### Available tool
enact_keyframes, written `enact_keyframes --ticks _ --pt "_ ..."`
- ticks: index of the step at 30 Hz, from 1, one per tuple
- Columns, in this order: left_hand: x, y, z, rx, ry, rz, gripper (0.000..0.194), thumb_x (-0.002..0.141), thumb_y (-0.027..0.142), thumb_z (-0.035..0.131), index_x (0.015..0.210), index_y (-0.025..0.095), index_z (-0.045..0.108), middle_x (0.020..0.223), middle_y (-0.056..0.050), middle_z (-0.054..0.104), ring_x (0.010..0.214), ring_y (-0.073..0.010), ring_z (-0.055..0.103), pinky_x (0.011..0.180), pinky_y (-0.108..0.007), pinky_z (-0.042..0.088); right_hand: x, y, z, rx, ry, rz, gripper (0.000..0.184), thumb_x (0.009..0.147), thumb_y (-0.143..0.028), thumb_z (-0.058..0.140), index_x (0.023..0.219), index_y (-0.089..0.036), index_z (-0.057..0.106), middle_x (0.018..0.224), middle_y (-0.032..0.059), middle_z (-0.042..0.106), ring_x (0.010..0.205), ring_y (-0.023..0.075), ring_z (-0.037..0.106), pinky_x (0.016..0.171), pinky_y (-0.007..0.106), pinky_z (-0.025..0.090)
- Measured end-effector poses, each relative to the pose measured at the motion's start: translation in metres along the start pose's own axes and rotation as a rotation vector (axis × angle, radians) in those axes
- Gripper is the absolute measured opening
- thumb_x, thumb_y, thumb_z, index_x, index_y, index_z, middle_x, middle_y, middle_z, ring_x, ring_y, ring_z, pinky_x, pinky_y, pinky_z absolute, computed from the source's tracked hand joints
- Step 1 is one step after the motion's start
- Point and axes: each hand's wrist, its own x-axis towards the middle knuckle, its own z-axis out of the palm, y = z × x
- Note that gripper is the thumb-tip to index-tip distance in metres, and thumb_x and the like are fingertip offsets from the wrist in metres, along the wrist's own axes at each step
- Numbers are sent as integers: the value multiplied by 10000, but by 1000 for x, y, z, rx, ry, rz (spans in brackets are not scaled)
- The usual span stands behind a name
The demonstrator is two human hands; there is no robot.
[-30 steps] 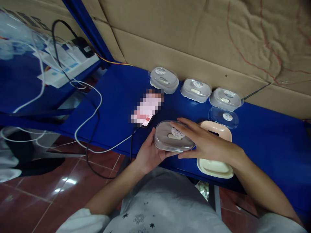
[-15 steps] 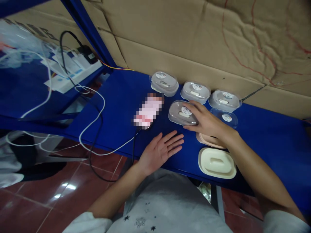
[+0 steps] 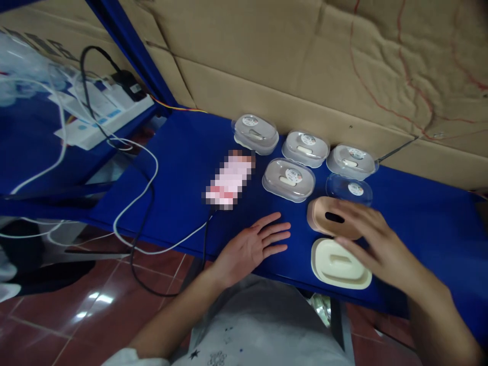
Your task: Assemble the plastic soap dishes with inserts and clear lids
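My left hand rests palm up at the front edge of the blue shelf, fingers spread, with nothing in it. My right hand, slightly blurred, hovers with thumb and fingers apart and holds nothing. Below its fingers is a tan oval dish with a dark slot, partly covered by the hand. Nearer to me, a cream oval dish with a raised bar lies beneath the thumb. A loose clear lid with a round sticker sits behind the tan dish. Left of that stands a clear-lidded oval box.
Three more clear-lidded boxes stand along the cardboard wall: a left box, a middle box and a right box. A phone with cables lies left of them. A power strip is farther left.
My right hand has let go of the clear-lidded box, leaving it on the shelf, and moved right and toward me over the tan and cream dishes. My left hand stays nearly still.
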Motion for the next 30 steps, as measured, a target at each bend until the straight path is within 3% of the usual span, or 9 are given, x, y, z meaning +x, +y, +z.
enact_keyframes --ticks 3,5,10,15,20,24,27,30 --pt "0 1 3 10 31 -9 505 1074 480 574 1520 256 652 1540 -146 666 1436 -304 589 1185 -479 440 -54 -17 21 -55 -75 80 640 1075 -451 623 1670 -342 416 1620 110 591 1496 354 554 1155 574 520" --pt "1 2 5 18 44 -9 494 1067 476 586 1495 246 673 1507 -147 686 1426 -313 591 1174 -479 449 -77 -29 42 -129 -66 101 717 1070 -471 632 1710 -316 349 1683 145 519 1551 381 491 1184 625 480" --pt "3 1 4 26 59 2 489 1056 458 585 1467 218 694 1467 -153 705 1413 -322 598 1158 -476 469 -99 -46 72 -237 -28 165 803 1068 -494 632 1749 -287 261 1810 177 285 1657 402 323 1276 698 335" --pt "4 -1 5 41 94 15 455 1045 430 597 1424 212 721 1427 -143 725 1402 -328 611 1162 -484 476 -99 -45 68 -140 9 168 801 1061 -455 656 1746 -294 271 1825 159 247 1668 393 303 1246 667 431" --pt "1 -5 10 139 138 51 415 1010 437 689 1352 214 768 1385 -136 746 1368 -336 635 1121 -466 513 -92 -49 77 -149 117 109 734 1034 -379 714 1692 -300 399 1662 179 540 1532 395 533 1186 695 501" --pt "-2 -11 17 256 189 87 410 1008 410 724 1350 189 771 1481 -158 693 1482 -363 544 1208 -491 445 -75 -71 90 -40 232 66 730 1004 -229 743 1665 -339 454 1424 106 748 1337 352 711 1115 653 589" --pt "-4 -15 20 254 218 90 441 1018 415 722 1402 199 743 1590 -147 616 1590 -360 420 1277 -496 370 -54 -94 96 75 349 94 752 993 -170 739 1664 -363 460 1333 78 789 1274 344 742 1043 619 640" --pt "-8 -17 20 157 207 30 504 1001 508 736 1418 226 731 1558 -127 648 1552 -346 470 1209 -455 443 -28 -113 99 150 413 103 751 997 -183 740 1666 -371 454 1333 86 782 1299 347 724 1049 618 637"
